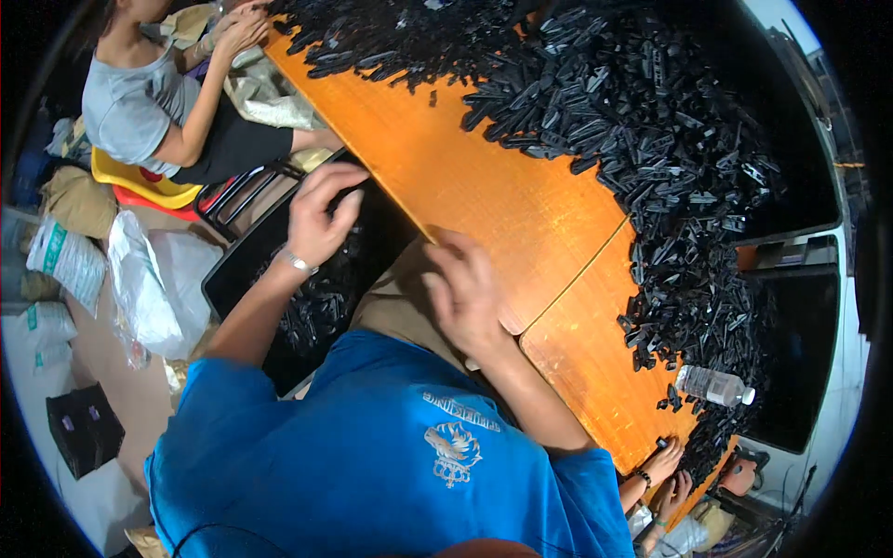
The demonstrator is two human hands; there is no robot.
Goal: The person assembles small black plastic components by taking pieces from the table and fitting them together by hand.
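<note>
While the shirt (363,456) is lettered, black pieces (642,130) are piled at two o'clock from the right hand (463,293), grip unclear; the left hand (321,219) is held half-spread.

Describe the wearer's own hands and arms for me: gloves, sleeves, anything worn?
The left hand and right hand wear no gloves. A silvery band circles the left wrist; none shows on the right. The blue sleeves are short.
</note>
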